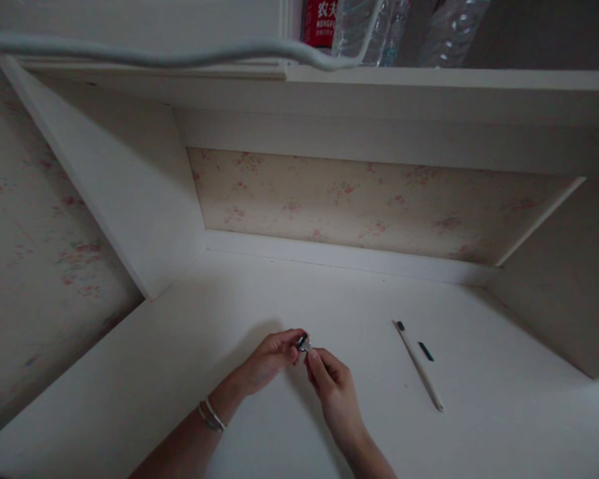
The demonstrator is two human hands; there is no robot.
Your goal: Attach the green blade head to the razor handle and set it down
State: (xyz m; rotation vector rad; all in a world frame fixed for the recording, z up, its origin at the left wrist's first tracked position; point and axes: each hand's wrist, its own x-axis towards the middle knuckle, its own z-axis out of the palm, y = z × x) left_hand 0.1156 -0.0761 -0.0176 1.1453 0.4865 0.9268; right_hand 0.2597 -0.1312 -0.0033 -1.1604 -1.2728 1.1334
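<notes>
Both of my hands meet low in the middle of the view, above the white desk (259,286). Between them is a small black-and-silver clip (304,344), which looks like a binder clip but is too small to make out fully. My left hand (272,359) pinches its dark side between thumb and fingers. At its silver side, the thumb and curled fingers of my right hand (332,386) are closed on it. Fingertips cover part of the clip. A white pen (422,372) with a dark end lies right of my right hand, beside a short dark green strip (426,351).
White side panels (124,173) and a low ledge (349,253) bound the desk. Overhead runs a shelf (429,100) with clear plastic bottles (454,30) and a red-labelled pack (319,23). A pale cable or tube (180,53) crosses the upper left.
</notes>
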